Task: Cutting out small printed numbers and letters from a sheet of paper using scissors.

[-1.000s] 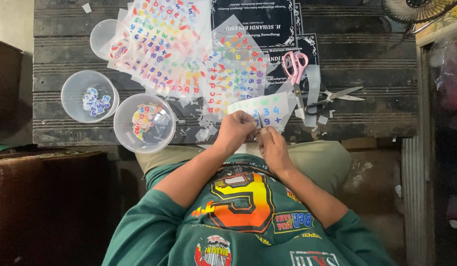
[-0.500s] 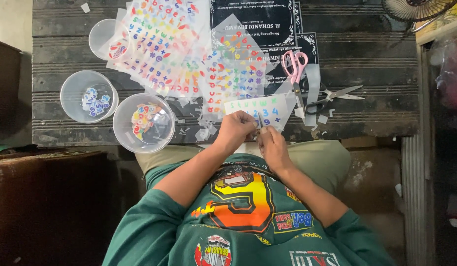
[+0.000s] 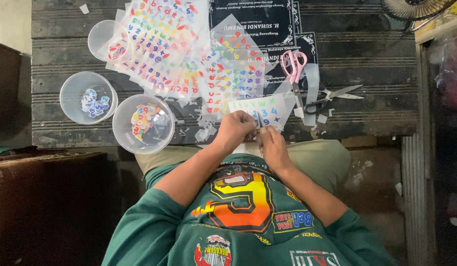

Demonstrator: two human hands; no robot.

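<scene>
Sticker sheet (image 3: 262, 111): at table (image 3: 376, 74) near edge, right of bowl (image 3: 142, 123). L hand (image 3: 234, 131) & R hand (image 3: 272, 145): both pinch-closed on sheet's lower edge. Scissors (image 3: 293, 74) beyond sheet. Advice: peel slowly w/ fingertips, sheet kept flat

I wear a dark green long-sleeved shirt (image 3: 189, 231), its sleeves pushed up so my forearms are bare down to the fingers (image 3: 248, 120). Well behind the fingers, across the chest, runs a big orange and yellow numeral outlined in black, with small printed patches around it: a blue and yellow one, a round red and white badge, a white block of lettering. My trousers (image 3: 317, 157) are khaki. My left hand (image 3: 234, 130) and right hand (image 3: 273, 145) carry no rings or watch.
</scene>
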